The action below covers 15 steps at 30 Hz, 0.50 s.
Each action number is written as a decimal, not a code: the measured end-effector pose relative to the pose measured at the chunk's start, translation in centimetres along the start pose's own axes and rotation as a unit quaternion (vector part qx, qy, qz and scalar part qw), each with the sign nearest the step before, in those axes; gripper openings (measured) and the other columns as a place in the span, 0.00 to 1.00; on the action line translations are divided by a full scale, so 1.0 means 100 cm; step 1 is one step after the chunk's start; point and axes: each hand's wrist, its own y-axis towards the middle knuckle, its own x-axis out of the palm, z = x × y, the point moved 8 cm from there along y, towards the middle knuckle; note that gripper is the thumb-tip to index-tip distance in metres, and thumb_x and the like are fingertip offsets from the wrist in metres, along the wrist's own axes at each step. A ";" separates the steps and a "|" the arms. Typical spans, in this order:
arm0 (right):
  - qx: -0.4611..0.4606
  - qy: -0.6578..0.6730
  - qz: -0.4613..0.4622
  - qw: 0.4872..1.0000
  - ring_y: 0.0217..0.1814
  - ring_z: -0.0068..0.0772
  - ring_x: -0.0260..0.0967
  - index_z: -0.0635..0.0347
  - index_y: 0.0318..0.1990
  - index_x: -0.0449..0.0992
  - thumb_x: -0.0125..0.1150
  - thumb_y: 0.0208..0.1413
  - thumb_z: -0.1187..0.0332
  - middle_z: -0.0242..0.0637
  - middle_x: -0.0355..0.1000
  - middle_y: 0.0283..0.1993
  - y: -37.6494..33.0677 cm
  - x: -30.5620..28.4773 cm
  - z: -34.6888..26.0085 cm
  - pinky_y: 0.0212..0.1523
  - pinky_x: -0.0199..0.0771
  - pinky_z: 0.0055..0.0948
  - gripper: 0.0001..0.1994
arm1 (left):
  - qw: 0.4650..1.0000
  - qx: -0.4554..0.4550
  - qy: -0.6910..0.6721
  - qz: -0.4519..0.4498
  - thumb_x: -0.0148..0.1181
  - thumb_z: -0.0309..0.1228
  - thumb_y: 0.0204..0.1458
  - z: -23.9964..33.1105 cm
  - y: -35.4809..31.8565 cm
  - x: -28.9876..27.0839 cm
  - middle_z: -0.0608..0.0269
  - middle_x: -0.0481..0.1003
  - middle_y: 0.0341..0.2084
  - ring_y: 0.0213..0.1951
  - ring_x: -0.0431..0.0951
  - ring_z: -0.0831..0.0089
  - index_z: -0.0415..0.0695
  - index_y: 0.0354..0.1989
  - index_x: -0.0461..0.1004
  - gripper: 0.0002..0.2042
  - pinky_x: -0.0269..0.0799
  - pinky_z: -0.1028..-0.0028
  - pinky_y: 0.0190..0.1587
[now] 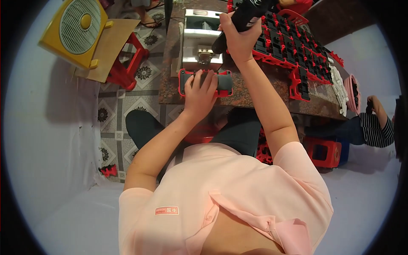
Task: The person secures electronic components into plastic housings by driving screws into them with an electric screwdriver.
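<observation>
My left hand [200, 92] lies flat on a red and grey plastic part [224, 83] at the near edge of the dark stone table [250, 91], fingers spread over it. My right hand [239, 35] is raised above the table and grips a black power tool [242, 19] that points down toward a metal fixture [199, 40] just behind the part.
Rows of red and black parts [297, 51] cover the table to the right. A pink basket [352, 91] sits at the far right end, beside another person's hand [376, 106]. A yellow fan [76, 32] stands on a red stool [127, 63] at left. A red stool [325, 151] is under the table.
</observation>
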 end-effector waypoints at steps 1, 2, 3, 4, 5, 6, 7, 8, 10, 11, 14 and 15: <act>-0.025 -0.002 0.006 1.000 0.27 0.17 0.70 0.61 0.39 0.68 0.73 0.53 0.73 0.28 0.72 0.28 -0.003 0.001 -0.006 0.29 0.71 0.20 0.15 | 1.000 0.002 -0.004 0.000 0.70 0.34 0.42 0.001 -0.001 -0.002 0.57 0.67 0.63 0.64 0.64 0.50 0.43 0.61 0.67 0.34 0.60 0.50 0.61; -0.051 -0.005 0.012 0.999 0.25 0.19 0.73 0.63 0.36 0.70 0.69 0.56 0.77 0.31 0.75 0.27 -0.006 0.003 -0.012 0.27 0.73 0.21 0.10 | 1.000 0.004 -0.008 0.001 0.70 0.34 0.43 0.002 0.000 -0.003 0.57 0.67 0.63 0.64 0.64 0.50 0.44 0.62 0.67 0.34 0.60 0.50 0.61; -0.046 0.000 0.004 0.999 0.25 0.19 0.73 0.63 0.36 0.69 0.69 0.56 0.77 0.31 0.75 0.27 -0.009 0.006 -0.015 0.28 0.74 0.21 0.11 | 1.000 0.003 -0.008 0.002 0.70 0.34 0.43 0.003 -0.001 -0.004 0.57 0.67 0.62 0.63 0.65 0.50 0.45 0.63 0.66 0.34 0.59 0.50 0.62; -0.043 0.003 0.004 0.999 0.25 0.19 0.73 0.63 0.36 0.69 0.69 0.56 0.77 0.31 0.75 0.27 -0.011 0.007 -0.016 0.28 0.74 0.21 0.11 | 1.000 0.000 -0.005 0.000 0.70 0.34 0.43 0.002 -0.002 -0.004 0.57 0.67 0.62 0.63 0.65 0.50 0.45 0.63 0.66 0.34 0.59 0.50 0.62; -0.051 -0.012 0.001 0.999 0.25 0.19 0.73 0.63 0.37 0.69 0.69 0.56 0.77 0.31 0.75 0.27 -0.012 0.007 -0.018 0.28 0.74 0.21 0.11 | 1.000 0.001 -0.008 0.001 0.70 0.34 0.43 0.002 -0.002 -0.005 0.56 0.68 0.62 0.63 0.65 0.50 0.46 0.63 0.66 0.35 0.58 0.50 0.62; -0.058 -0.027 -0.004 0.998 0.26 0.19 0.73 0.63 0.37 0.69 0.69 0.56 0.77 0.31 0.75 0.27 -0.012 0.010 -0.023 0.28 0.74 0.21 0.11 | 1.000 0.001 -0.012 0.004 0.70 0.34 0.43 0.002 -0.002 -0.005 0.56 0.68 0.61 0.63 0.65 0.50 0.47 0.63 0.66 0.35 0.58 0.50 0.62; -0.059 0.007 0.014 0.998 0.26 0.20 0.73 0.63 0.38 0.69 0.68 0.56 0.77 0.32 0.75 0.28 -0.015 0.010 -0.029 0.28 0.75 0.22 0.10 | 1.000 -0.002 -0.010 0.002 0.70 0.34 0.43 0.002 -0.001 -0.005 0.56 0.68 0.61 0.63 0.65 0.50 0.47 0.63 0.66 0.35 0.58 0.50 0.62; -0.056 0.009 0.013 0.998 0.26 0.20 0.73 0.63 0.38 0.69 0.68 0.56 0.77 0.32 0.75 0.28 -0.016 0.010 -0.032 0.28 0.75 0.22 0.10 | 1.000 -0.005 -0.011 -0.001 0.70 0.34 0.42 0.002 -0.001 -0.004 0.56 0.68 0.61 0.63 0.65 0.50 0.47 0.63 0.66 0.35 0.58 0.50 0.62; -0.066 0.021 -0.011 0.998 0.27 0.21 0.74 0.64 0.40 0.69 0.68 0.56 0.78 0.33 0.75 0.29 -0.016 0.010 -0.038 0.29 0.75 0.22 0.11 | 1.000 -0.009 -0.010 -0.005 0.71 0.33 0.41 0.001 0.000 -0.004 0.57 0.67 0.61 0.63 0.65 0.50 0.48 0.63 0.66 0.36 0.58 0.50 0.62; -0.053 -0.004 -0.042 0.998 0.27 0.21 0.73 0.64 0.42 0.68 0.68 0.56 0.78 0.33 0.75 0.29 -0.016 0.011 -0.036 0.29 0.76 0.22 0.13 | 1.000 -0.006 -0.018 -0.003 0.71 0.33 0.40 0.001 0.000 -0.005 0.57 0.67 0.61 0.63 0.65 0.50 0.48 0.64 0.66 0.37 0.58 0.50 0.62; -0.047 0.023 -0.015 0.999 0.26 0.21 0.73 0.64 0.42 0.68 0.68 0.56 0.78 0.33 0.75 0.30 -0.020 0.018 -0.029 0.29 0.76 0.22 0.13 | 1.000 -0.005 -0.031 0.002 0.72 0.31 0.38 0.001 0.002 -0.005 0.57 0.67 0.62 0.63 0.65 0.50 0.48 0.64 0.66 0.38 0.58 0.50 0.62; -0.047 0.024 -0.015 0.998 0.26 0.21 0.73 0.64 0.42 0.68 0.68 0.56 0.78 0.33 0.75 0.30 -0.021 0.021 -0.027 0.29 0.76 0.22 0.13 | 0.999 -0.008 -0.036 0.004 0.73 0.31 0.37 0.000 0.003 -0.005 0.57 0.66 0.62 0.63 0.65 0.50 0.48 0.64 0.66 0.39 0.58 0.50 0.62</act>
